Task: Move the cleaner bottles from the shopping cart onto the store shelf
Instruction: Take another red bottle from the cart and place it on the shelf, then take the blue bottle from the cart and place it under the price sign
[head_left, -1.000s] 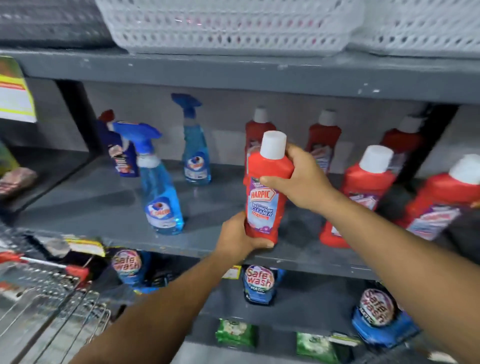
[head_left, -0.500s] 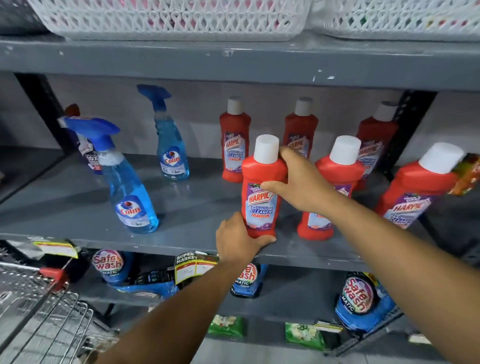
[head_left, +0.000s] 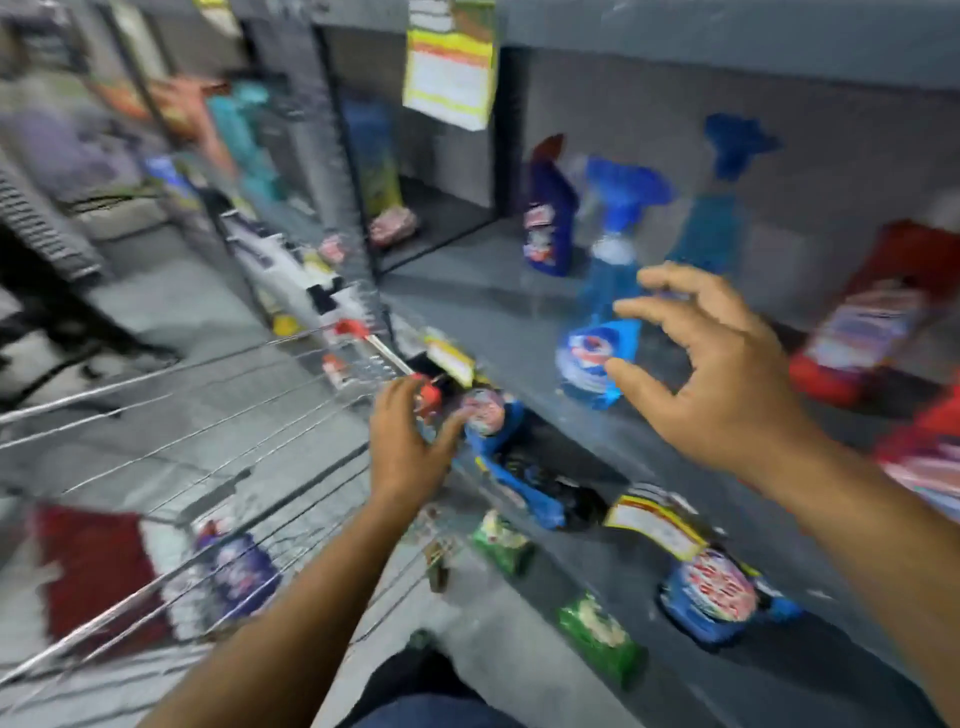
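The picture is blurred by motion. My left hand (head_left: 410, 441) hangs open over the near corner of the wire shopping cart (head_left: 171, 415), holding nothing. My right hand (head_left: 711, 374) is open with fingers spread in front of the grey shelf (head_left: 483, 306), just before a blue spray bottle (head_left: 605, 312). Red cleaner bottles (head_left: 872, 317) stand on the shelf at the right. Inside the cart lies a red bottle with a white cap (head_left: 98, 571) beside a purple-labelled bottle (head_left: 239, 577).
A dark blue bottle (head_left: 550, 213) and a second spray bottle (head_left: 722, 208) stand further back on the shelf. Blue detergent pouches (head_left: 717, 592) and green packs (head_left: 597, 634) fill the lower shelves. A yellow price tag (head_left: 452, 78) hangs above. The aisle floor (head_left: 171, 291) runs left.
Both hands have let go of the red bottle, which stays on the shelf. The view has swung left and down toward the cart, and both hands have pulled back, open.
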